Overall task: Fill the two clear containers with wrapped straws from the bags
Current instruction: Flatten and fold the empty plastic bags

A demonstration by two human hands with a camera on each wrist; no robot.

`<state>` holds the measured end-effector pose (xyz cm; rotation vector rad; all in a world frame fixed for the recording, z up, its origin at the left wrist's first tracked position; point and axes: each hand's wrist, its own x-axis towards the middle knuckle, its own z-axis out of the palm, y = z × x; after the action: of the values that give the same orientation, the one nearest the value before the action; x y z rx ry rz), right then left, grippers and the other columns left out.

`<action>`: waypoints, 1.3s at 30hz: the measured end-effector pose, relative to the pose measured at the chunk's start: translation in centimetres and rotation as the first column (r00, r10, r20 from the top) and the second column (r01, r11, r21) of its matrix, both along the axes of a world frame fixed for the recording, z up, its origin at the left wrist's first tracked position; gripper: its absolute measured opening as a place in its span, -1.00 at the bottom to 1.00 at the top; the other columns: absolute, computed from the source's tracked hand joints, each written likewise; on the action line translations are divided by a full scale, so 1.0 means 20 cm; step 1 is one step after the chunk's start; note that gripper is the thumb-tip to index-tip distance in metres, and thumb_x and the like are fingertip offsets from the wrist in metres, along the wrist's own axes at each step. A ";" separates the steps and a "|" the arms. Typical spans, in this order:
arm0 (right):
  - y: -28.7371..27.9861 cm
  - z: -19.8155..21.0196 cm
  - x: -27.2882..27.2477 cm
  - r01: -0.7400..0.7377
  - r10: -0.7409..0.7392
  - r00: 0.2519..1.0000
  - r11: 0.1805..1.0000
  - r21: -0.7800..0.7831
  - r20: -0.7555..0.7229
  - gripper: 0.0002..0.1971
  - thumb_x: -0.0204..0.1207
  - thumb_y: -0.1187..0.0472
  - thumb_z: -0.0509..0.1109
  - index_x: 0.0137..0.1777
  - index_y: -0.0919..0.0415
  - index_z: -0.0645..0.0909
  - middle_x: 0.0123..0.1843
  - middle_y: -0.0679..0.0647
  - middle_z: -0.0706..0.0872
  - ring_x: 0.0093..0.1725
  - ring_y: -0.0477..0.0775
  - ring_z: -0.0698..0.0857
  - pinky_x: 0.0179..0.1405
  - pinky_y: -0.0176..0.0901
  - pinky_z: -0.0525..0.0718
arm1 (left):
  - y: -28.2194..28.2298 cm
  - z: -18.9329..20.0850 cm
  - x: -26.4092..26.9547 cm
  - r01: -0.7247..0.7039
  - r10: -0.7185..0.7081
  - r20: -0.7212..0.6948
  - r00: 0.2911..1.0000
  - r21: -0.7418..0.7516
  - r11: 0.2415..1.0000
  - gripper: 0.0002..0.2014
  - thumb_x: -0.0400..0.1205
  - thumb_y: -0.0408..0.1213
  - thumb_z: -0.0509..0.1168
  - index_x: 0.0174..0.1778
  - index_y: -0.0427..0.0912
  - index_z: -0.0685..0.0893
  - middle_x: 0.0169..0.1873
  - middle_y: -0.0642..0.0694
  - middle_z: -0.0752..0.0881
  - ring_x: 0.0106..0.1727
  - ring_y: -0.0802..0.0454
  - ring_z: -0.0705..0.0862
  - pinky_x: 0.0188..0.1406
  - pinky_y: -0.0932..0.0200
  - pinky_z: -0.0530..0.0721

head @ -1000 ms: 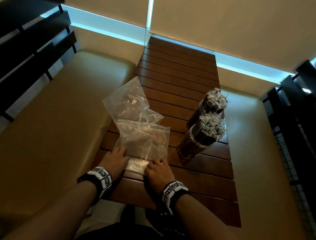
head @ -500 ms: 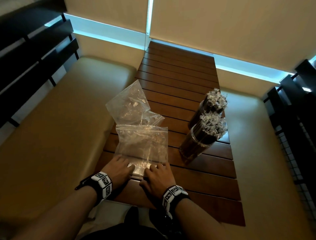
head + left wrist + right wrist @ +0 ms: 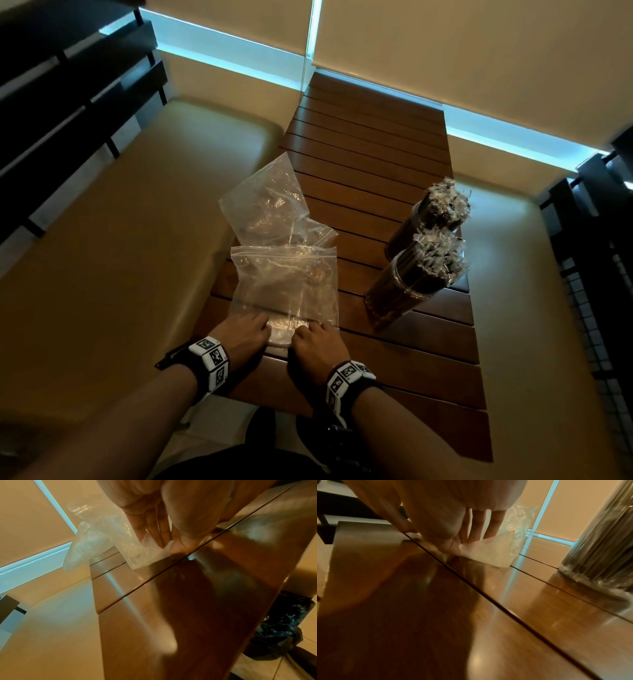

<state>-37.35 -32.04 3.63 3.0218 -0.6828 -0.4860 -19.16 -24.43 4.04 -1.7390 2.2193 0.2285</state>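
Two clear containers stand at the table's right side, the near one [image 3: 407, 291] and the far one [image 3: 421, 222], both packed with dark wrapped straws whose crinkled wrapper ends stick out on top. Two clear zip bags lie flat left of them and look empty, the near bag [image 3: 284, 284] overlapping the far bag [image 3: 267, 202]. My left hand [image 3: 263, 329] and right hand [image 3: 303, 334] sit side by side at the near bag's front edge. In the wrist views the left hand [image 3: 164, 545] and right hand [image 3: 458, 545] each pinch that edge between thumb and fingers.
The slatted wooden table [image 3: 376, 144] runs away from me towards a blind-covered window. Padded tan benches flank it, one on the left [image 3: 120, 240] and one on the right [image 3: 531, 308]. A black plastic bag [image 3: 278, 628] lies on the floor below the table's near end.
Both hands have slid towards me and closer together along the near bag's front edge, which now looks folded over. The containers and the far bag have not moved.
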 end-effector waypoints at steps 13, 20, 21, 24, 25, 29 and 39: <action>-0.12 0.02 0.00 0.429 -0.465 0.885 0.839 0.334 0.032 -0.77 0.65 0.33 0.19 0.25 0.22 0.56 0.18 0.24 0.68 0.11 0.29 0.69 -0.01 0.03 0.64 | -0.04 0.04 0.02 -0.476 0.500 -0.187 0.846 0.157 0.865 -0.60 0.55 -0.47 0.28 0.31 -0.14 0.49 0.27 -0.14 0.51 0.15 -0.18 0.66 -0.08 0.01 0.61; -0.07 0.01 -0.03 0.179 -0.186 0.961 0.982 0.053 0.206 -0.86 0.40 0.21 0.50 -0.06 0.18 0.70 -0.14 0.14 0.74 -0.18 0.21 0.71 -0.19 0.06 0.68 | -0.04 0.06 -0.03 -0.331 0.326 -0.064 0.943 -0.113 0.937 -0.68 0.31 -0.32 0.57 -0.04 -0.13 0.71 -0.04 -0.17 0.65 -0.10 -0.15 0.64 -0.24 -0.02 0.58; -0.07 -0.01 -0.05 0.126 -0.139 0.970 0.989 0.075 0.198 -0.89 0.42 0.22 0.51 -0.08 0.20 0.70 -0.16 0.15 0.74 -0.20 0.21 0.71 -0.22 0.05 0.68 | -0.03 0.04 -0.02 -0.233 0.231 -0.027 0.973 -0.129 0.964 -0.68 0.18 -0.30 0.64 -0.19 -0.11 0.74 -0.18 -0.14 0.67 -0.20 -0.12 0.66 -0.32 0.00 0.59; -0.08 0.00 -0.11 0.073 -0.092 0.985 0.988 0.133 0.144 -0.84 0.52 0.13 0.41 0.00 0.20 0.66 -0.03 0.15 0.72 -0.08 0.21 0.69 -0.11 0.05 0.65 | 0.00 -0.01 0.03 -0.085 0.083 -0.028 0.996 -0.105 0.991 -0.62 0.02 -0.25 0.66 -0.29 -0.07 0.72 -0.31 -0.04 0.65 -0.37 -0.01 0.65 -0.46 0.15 0.61; -0.08 0.00 -0.12 0.069 -0.087 0.987 0.989 0.131 0.136 -0.77 0.55 0.08 0.36 0.10 0.19 0.63 0.06 0.15 0.70 0.00 0.20 0.68 -0.03 0.05 0.64 | 0.01 -0.01 0.05 -0.085 0.081 -0.063 0.995 -0.077 0.993 -0.61 0.04 -0.24 0.62 -0.26 -0.07 0.69 -0.27 -0.03 0.63 -0.37 0.01 0.63 -0.49 0.18 0.58; -0.08 0.04 -0.12 0.073 -0.078 0.995 0.994 0.081 0.059 -0.58 0.62 0.14 0.27 0.45 0.24 0.44 0.33 0.22 0.61 0.26 0.31 0.61 0.27 0.17 0.53 | 0.03 -0.01 0.06 -0.141 0.142 -0.106 0.984 0.020 0.990 -0.53 0.27 -0.32 0.49 0.11 -0.13 0.60 0.08 -0.07 0.58 -0.06 -0.03 0.60 -0.31 0.19 0.62; -0.11 0.07 -0.11 0.428 -0.472 0.879 0.846 0.318 0.073 -0.64 0.56 0.25 0.24 0.36 0.11 0.51 0.22 0.19 0.68 0.23 0.27 0.63 0.17 0.02 0.58 | -0.03 0.05 0.02 -0.352 0.361 -0.096 0.928 0.101 0.931 -0.51 0.55 -0.36 0.34 0.40 -0.06 0.42 0.32 -0.06 0.50 0.19 -0.07 0.60 -0.03 0.10 0.55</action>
<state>-39.61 -34.28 4.93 3.1783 -1.4815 -0.3938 -18.77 -25.04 5.02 -2.1209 1.9155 0.5054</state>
